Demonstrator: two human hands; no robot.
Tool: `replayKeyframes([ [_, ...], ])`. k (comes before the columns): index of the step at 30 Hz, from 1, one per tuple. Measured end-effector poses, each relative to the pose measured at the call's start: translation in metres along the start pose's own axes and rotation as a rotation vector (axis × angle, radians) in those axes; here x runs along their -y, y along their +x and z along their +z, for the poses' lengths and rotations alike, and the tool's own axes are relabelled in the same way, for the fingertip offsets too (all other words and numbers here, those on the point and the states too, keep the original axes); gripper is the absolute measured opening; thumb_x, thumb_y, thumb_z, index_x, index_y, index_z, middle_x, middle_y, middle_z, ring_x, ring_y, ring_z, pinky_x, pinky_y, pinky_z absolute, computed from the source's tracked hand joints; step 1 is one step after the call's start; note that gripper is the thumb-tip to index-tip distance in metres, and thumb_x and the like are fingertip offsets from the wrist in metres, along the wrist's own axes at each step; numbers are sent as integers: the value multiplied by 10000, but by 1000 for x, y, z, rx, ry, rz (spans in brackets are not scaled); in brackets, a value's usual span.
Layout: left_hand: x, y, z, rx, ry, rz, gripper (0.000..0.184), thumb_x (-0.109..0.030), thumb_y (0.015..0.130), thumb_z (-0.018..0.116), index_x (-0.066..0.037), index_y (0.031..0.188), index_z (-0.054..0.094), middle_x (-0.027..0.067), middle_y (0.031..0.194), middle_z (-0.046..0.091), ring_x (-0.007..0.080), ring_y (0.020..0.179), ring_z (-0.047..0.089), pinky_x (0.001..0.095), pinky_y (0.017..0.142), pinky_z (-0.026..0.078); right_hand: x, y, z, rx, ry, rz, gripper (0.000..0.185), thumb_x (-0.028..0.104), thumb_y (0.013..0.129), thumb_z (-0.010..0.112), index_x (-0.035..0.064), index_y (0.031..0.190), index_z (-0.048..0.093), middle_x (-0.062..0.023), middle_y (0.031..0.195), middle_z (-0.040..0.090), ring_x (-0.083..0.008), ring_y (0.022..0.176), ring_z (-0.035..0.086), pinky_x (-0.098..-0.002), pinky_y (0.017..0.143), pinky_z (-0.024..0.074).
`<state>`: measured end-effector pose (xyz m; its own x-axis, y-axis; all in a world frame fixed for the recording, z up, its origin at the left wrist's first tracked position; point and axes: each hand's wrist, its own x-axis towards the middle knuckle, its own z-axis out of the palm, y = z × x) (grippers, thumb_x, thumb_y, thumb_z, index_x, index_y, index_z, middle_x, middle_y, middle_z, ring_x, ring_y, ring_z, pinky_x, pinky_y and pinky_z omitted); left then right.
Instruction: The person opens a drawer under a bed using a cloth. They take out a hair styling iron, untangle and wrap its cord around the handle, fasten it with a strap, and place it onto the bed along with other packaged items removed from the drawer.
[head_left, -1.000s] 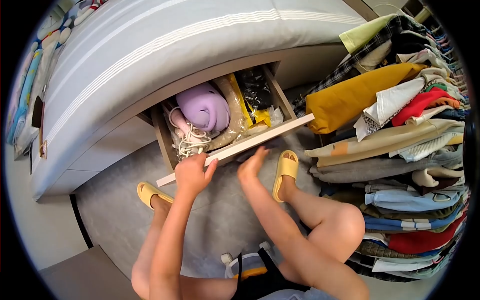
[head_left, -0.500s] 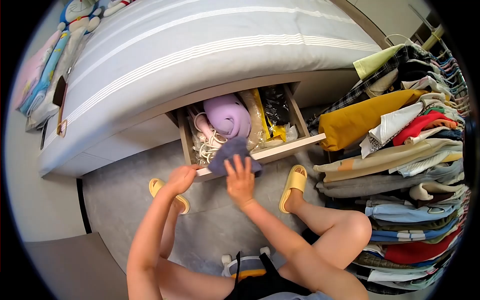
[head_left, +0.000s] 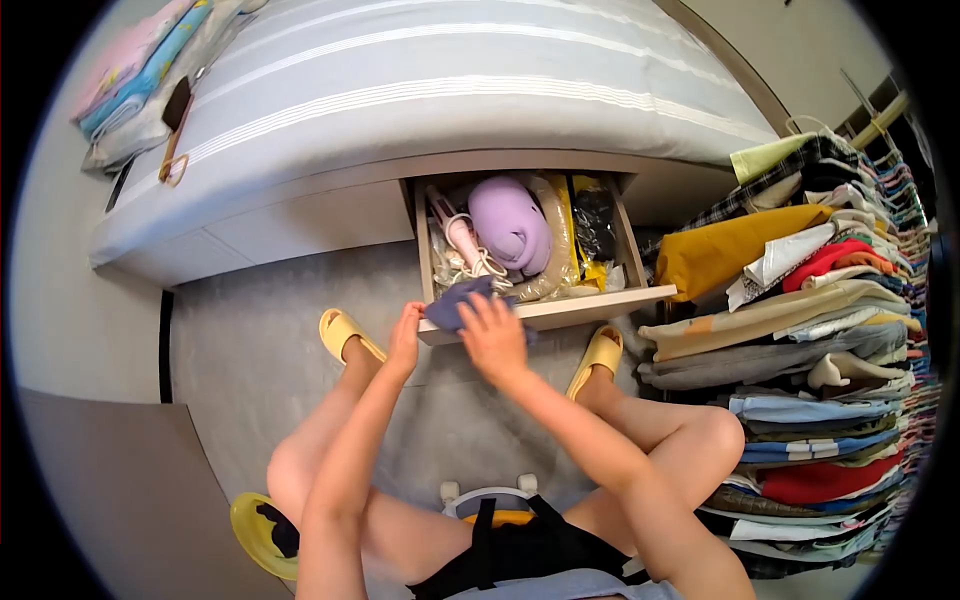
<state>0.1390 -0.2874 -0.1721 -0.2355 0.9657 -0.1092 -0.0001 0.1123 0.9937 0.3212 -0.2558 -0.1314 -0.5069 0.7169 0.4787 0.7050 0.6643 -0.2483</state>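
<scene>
An open drawer (head_left: 590, 308) juts out from the bed base. My left hand (head_left: 405, 338) is closed on the left end of its front panel. Just to the right, my right hand (head_left: 493, 338) holds a dark blue cloth (head_left: 455, 305) over the panel's top edge, fingers spread across it. Inside the drawer lie a rounded purple item (head_left: 510, 225), a pink handled appliance (head_left: 460, 235) with a white cord (head_left: 485, 264), and a black and yellow package (head_left: 592, 225). The cloth hides part of the drawer's front left corner.
A rack of hanging clothes (head_left: 790, 330) stands close on the right. The bed (head_left: 450, 100) is beyond the drawer. My feet in yellow slippers (head_left: 345, 335) flank the drawer. A yellow basin (head_left: 255, 535) holding something black sits at lower left.
My right hand and the cloth have shifted left along the drawer front, nearer my left hand. The view has moved, bringing the yellow basin in and leaving the blue plush toy out.
</scene>
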Motion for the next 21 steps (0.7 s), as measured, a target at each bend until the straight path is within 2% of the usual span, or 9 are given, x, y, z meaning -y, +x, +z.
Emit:
replayKeyframes([
  [3, -7, -17, 11, -230, -202, -51, 465, -393, 929, 334, 1, 1114, 499, 85, 1151, 537, 191, 1056, 499, 284, 938, 350, 48, 6, 25, 61, -39, -112, 429, 174, 725, 600, 74, 1137, 535, -117, 1211, 479, -328, 1015, 482, -453, 843, 404],
  [6, -24, -31, -3, -310, -759, -251, 450, -399, 921, 369, -22, 1130, 495, 54, 1119, 546, 173, 1043, 511, 270, 921, 367, 68, 15, 16, 143, 193, -153, 391, 142, 762, 572, 55, 1141, 533, -135, 1216, 479, -346, 1026, 487, -435, 877, 395],
  [10, -19, -53, -12, -414, -741, -196, 368, -240, 856, 561, -28, 1143, 475, 65, 1083, 547, 167, 992, 529, 279, 855, 418, 50, 30, -13, 456, 827, -221, 305, 173, 807, 541, 45, 1082, 573, -165, 1226, 486, -342, 1062, 497, -385, 909, 398],
  [11, -16, -49, -14, -585, -846, -179, 334, -149, 826, 607, -19, 1106, 480, 64, 1050, 543, 166, 952, 526, 282, 819, 427, 40, 40, -26, 507, 963, -53, 276, 169, 818, 536, 44, 1057, 591, -174, 1222, 492, -314, 1098, 493, -352, 928, 387],
  [13, -27, -37, -28, -673, -685, 71, 313, -145, 830, 603, -22, 1090, 479, 62, 1028, 537, 162, 928, 516, 279, 812, 421, 9, 49, -32, 318, 796, 114, 253, 168, 833, 521, 39, 1034, 602, -157, 1151, 540, -296, 1055, 522, -344, 892, 414],
  [14, -33, -29, -32, -711, -603, 192, 302, -143, 833, 601, -24, 1082, 479, 61, 1017, 534, 160, 916, 511, 277, 808, 418, -16, 52, -25, 235, 579, 55, 216, 176, 830, 531, 31, 966, 618, -153, 1037, 586, -306, 964, 558, -361, 830, 443],
  [17, -55, 1, -29, -677, -99, 253, 284, -143, 839, 594, -58, 1084, 479, 52, 1000, 528, 149, 898, 494, 269, 812, 403, -48, 35, -14, 425, 93, 282, 343, 314, 840, 487, 40, 722, 656, -176, 725, 612, -345, 694, 601, -429, 625, 470],
  [18, -50, 15, -23, -566, -34, 330, 296, -136, 810, 613, -94, 1081, 504, 69, 990, 548, 194, 931, 504, 294, 824, 403, -48, 29, -13, 504, -79, 291, 388, 338, 843, 476, 45, 668, 659, -183, 645, 600, -355, 629, 599, -436, 587, 468],
  [21, -13, 39, -5, -37, 411, 292, 285, -155, 732, 651, -109, 1005, 583, 102, 976, 568, 273, 977, 485, 352, 869, 380, -50, 21, -5, 393, -78, 333, 396, 352, 820, 486, 74, 595, 658, -172, 573, 581, -355, 558, 587, -443, 544, 471],
])
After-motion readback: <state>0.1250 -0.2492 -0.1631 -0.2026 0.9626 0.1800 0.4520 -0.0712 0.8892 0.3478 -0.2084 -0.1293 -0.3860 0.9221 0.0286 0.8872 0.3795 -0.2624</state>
